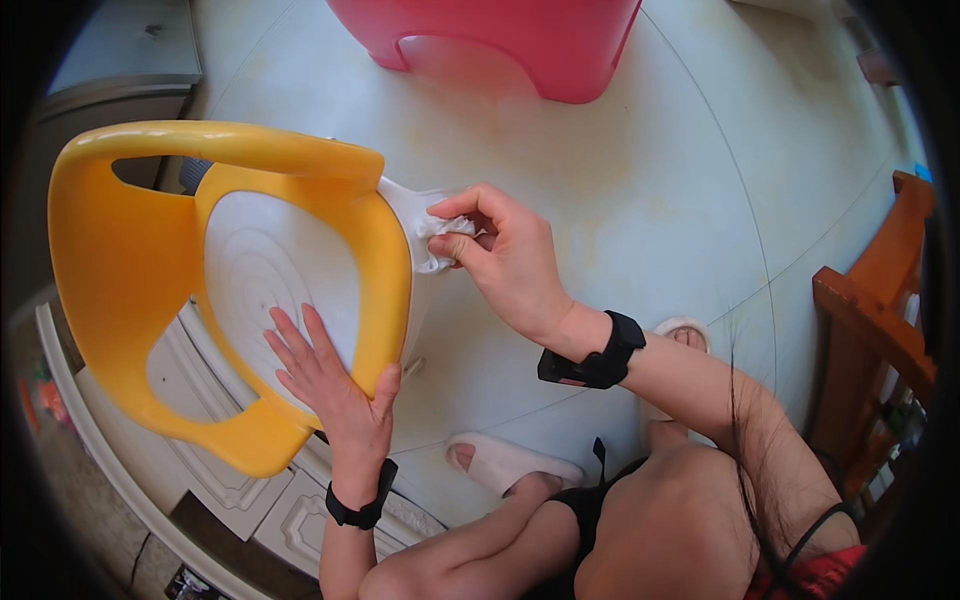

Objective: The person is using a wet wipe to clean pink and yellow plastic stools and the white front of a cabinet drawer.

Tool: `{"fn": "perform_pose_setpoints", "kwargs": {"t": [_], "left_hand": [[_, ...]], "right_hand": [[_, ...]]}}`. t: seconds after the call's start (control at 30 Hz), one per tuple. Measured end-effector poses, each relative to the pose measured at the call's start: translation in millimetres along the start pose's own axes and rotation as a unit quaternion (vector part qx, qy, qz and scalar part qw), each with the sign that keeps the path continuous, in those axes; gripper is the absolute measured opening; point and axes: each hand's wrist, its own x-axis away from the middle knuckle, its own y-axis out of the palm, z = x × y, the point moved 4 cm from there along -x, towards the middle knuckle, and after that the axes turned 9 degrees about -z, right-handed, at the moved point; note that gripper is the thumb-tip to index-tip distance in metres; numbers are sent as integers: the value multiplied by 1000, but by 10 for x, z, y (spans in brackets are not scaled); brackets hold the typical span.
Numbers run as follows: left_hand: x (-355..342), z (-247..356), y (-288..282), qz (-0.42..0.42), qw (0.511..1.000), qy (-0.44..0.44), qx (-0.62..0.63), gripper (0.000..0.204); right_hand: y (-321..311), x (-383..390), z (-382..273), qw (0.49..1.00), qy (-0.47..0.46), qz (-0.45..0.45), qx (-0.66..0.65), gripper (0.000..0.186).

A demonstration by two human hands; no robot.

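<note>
A small yellow chair (pixel 385 280) with a round white seat pad (pixel 285 240) stands at the left, its curved backrest toward the far left. My left hand (pixel 335 385) rests flat on the near side of the seat, fingers spread across the white pad and thumb over the yellow rim. Pinched between the thumb and fingers of my right hand (pixel 500 245) is a crumpled white tissue (pixel 440 235). The tissue presses against the white side of the chair (pixel 402 205) below its yellow front rim. The chair's lower parts are mostly hidden under the seat.
A pink plastic stool (pixel 500 35) stands on the pale floor (pixel 690 200) at the far side. White panelled cabinet doors (pixel 310 510) run along the lower left. Brown wooden furniture (pixel 870 310) is at the right. My feet in light slippers (pixel 500 465) are close to the chair.
</note>
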Motion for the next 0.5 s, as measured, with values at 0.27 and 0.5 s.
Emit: {"fn": "perform_pose_setpoints", "kwargs": {"t": [0.27,0.5], "left_hand": [[-16,37,23,6,1000,-7,7,93],[-64,42,31,4,1000,-19,9,92]], "right_hand": [[111,185,174,997,65,50,-10,13],[-105,-7,635,978,197,70,-1,5]]}}
